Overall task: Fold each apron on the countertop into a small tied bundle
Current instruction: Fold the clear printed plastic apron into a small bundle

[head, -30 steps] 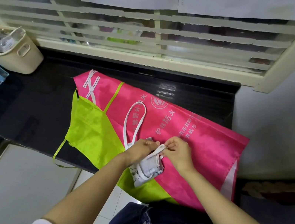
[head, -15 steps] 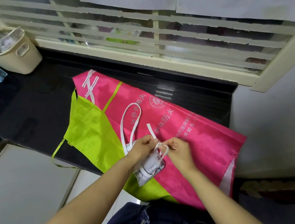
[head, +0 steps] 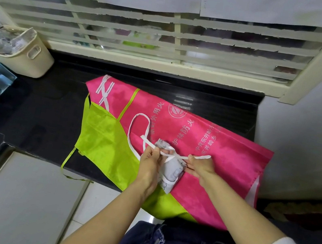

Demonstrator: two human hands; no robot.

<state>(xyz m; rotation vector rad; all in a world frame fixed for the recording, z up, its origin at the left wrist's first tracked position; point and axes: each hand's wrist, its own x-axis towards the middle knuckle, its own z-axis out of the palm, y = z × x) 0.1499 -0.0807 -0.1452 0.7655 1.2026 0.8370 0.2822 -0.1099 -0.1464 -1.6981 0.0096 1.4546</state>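
The glossy black countertop (head: 50,116) meets a wall at its right edge. A cream basket (head: 36,60) stands in the back left corner, well apart from 2 flat aprons. The shiny pink apron (head: 224,160) overlaps the green apron (head: 106,140), and both hang over the front edge. A rolled white bundle (head: 171,170) lies on the pink one. The left hand (head: 150,160) and right hand (head: 200,166) each pinch its flat white strap (head: 171,155), taut across it.

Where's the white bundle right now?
Head view, just right of centre: the white bundle lies on the pink apron, between the left hand and the right hand, each pinching its white strap.
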